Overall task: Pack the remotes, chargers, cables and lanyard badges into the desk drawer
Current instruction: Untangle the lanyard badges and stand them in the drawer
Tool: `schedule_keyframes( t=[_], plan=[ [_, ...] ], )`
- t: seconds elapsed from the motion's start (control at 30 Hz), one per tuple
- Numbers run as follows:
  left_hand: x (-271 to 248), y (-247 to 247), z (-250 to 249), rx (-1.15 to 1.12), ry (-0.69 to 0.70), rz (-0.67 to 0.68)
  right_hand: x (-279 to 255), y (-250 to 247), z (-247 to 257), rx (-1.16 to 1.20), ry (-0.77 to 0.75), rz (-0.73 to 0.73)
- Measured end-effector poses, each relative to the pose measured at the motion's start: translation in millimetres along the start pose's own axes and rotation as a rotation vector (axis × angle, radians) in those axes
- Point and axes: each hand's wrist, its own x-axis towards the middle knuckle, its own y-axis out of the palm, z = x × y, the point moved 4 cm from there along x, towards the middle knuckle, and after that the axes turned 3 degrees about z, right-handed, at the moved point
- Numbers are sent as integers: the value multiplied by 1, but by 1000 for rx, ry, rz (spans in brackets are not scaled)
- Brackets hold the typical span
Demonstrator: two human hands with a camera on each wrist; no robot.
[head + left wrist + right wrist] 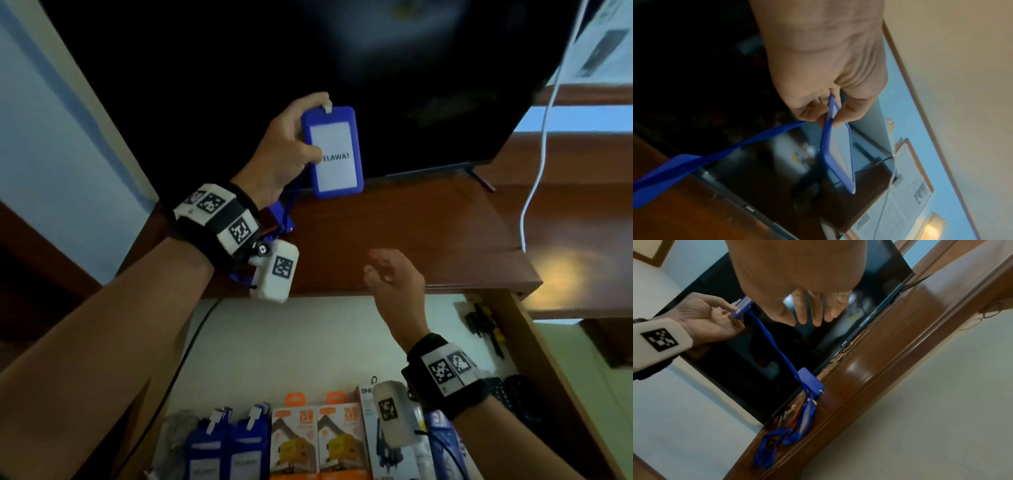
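Left hand (286, 147) pinches a blue badge holder (334, 152) by its long edge near the clip end, thumb on the card face, fingers behind; it's held in the air in front of the TV screen (239, 51), above the desk (411, 233). Wrist view shows the holder edge-on: thin, flat, rigid plastic frame. Light, stiff, a bit slick, so an edge pinch is adequate.

The awkward part is the blue lanyard strap (774, 345): soft, limp, it trails down from the holder to a tangle of straps (777, 443) on the desk, next to a second blue badge (810, 382) lying by the TV's lower edge. Judgement: the strap will likely drag or snag that pile if the holder just gets lifted away.

Right hand (394, 284) hangs over the desk's front edge, fingers relaxed and spread, holding nothing. Best use, I'd say: gather the loose strap and bunch it against the holder before moving.

Drawer (534, 342) is pulled out below; already holds 2 badges (226, 448), 2 orange charger boxes (318, 442) and other packs, in a row.
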Motion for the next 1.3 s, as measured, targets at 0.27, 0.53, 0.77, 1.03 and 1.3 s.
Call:
schedule_keyframes(
  t=[0.27,0.53,0.77,1.03,1.3],
  plan=[
    [-8,48,-64,48,73,179,30,-34,38,138,-55,166],
    [-36,70,-87,46,97,221,42,-51,51,309,-121,136],
    [-71,86,-77,9,-5,314,31,-58,47,358,-97,286],
    [-100,67,-64,-157,-71,107,6,-63,53,801,28,513],
    [-110,58,-41,-244,-32,-272,-22,-57,81,669,-106,550]
  ],
)
